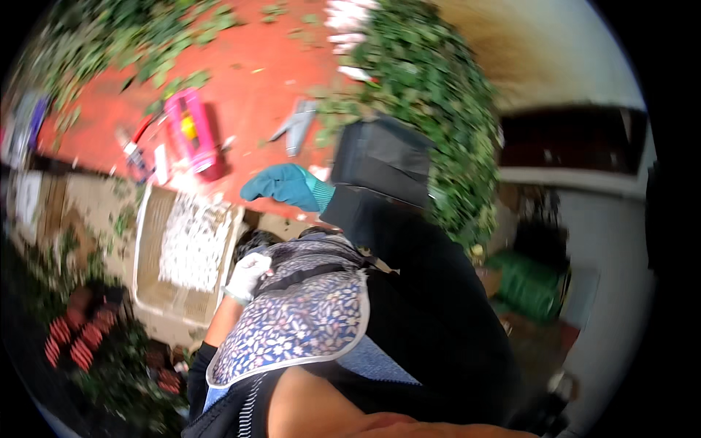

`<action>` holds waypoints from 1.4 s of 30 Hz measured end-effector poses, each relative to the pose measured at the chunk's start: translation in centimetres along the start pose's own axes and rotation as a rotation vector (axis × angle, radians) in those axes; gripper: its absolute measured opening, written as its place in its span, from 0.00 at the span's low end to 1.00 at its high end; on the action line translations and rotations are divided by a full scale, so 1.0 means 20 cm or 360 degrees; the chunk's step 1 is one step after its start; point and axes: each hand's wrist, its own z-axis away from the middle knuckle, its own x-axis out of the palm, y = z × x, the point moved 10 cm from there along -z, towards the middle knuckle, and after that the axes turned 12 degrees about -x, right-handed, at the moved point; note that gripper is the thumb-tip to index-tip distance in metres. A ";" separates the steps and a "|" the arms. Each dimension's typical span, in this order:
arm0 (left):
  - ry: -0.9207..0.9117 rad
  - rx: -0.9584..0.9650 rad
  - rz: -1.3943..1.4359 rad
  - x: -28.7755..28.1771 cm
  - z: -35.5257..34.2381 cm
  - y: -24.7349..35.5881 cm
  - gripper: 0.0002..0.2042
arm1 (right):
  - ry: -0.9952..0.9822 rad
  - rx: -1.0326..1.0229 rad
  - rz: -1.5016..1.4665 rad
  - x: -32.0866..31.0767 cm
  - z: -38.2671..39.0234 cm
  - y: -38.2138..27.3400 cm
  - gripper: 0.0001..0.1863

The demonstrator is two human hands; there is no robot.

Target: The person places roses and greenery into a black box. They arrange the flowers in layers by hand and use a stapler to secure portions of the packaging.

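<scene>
My right hand (283, 186), in a teal glove, reaches left over the near edge of the red table (248, 51). Its fingers stretch out, slightly bent, with nothing visible in them. A black box-like object (383, 157) sits just beyond its wrist. Farther off lie grey-handled pruning shears (296, 128), apart from the hand. My left hand (248, 276), in a white glove, is curled against my flowered apron (292, 321); whatever it may hold is hidden. Beside it stands a pale plastic crate (142, 248) with many small white pieces (193, 241) inside.
A pink holder with a yellow part (191, 135) and a red-handled tool (142, 135) lie on the table. Leafy cut stems (427, 95) heap along the right, with pinkish-white bundles (347, 25) behind. At lower left are red-striped bundles (80, 336); a green sack (529, 285) rests at right.
</scene>
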 end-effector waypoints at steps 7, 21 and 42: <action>-0.0273 0.0301 -0.0640 0.97 0.01 0.56 0.06 | 0.0410 0.0000 0.0143 -0.85 0.58 -0.70 0.11; -0.0091 0.0179 -0.0248 2.06 -0.27 0.52 0.04 | 0.0399 0.0617 0.0163 -1.69 1.55 0.21 0.13; 0.0178 -0.0175 -0.0133 1.83 -0.39 -0.09 0.08 | -0.0604 0.0705 0.0002 -1.06 1.71 -0.69 0.13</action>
